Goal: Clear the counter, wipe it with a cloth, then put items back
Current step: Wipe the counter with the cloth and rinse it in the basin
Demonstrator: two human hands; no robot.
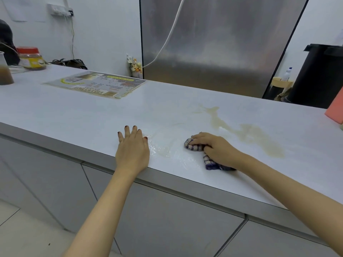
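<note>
The white counter (78,115) runs from left to right in front of me. My right hand (213,147) presses a bunched purple-and-white checked cloth (194,146) onto it near the front edge. A brownish spill (259,140) spreads to the right of the cloth and trails toward the back. A wet smear (163,149) lies between my hands. My left hand (132,147) rests flat on the counter with fingers spread, holding nothing.
A laminated menu sheet (96,83) lies at the back left. Further left stand a red-lidded jar (31,57) and a cup of brown liquid (4,71). A pink object (336,108) sits at the right edge. A steel panel (213,43) and a black bin (319,75) stand behind the counter.
</note>
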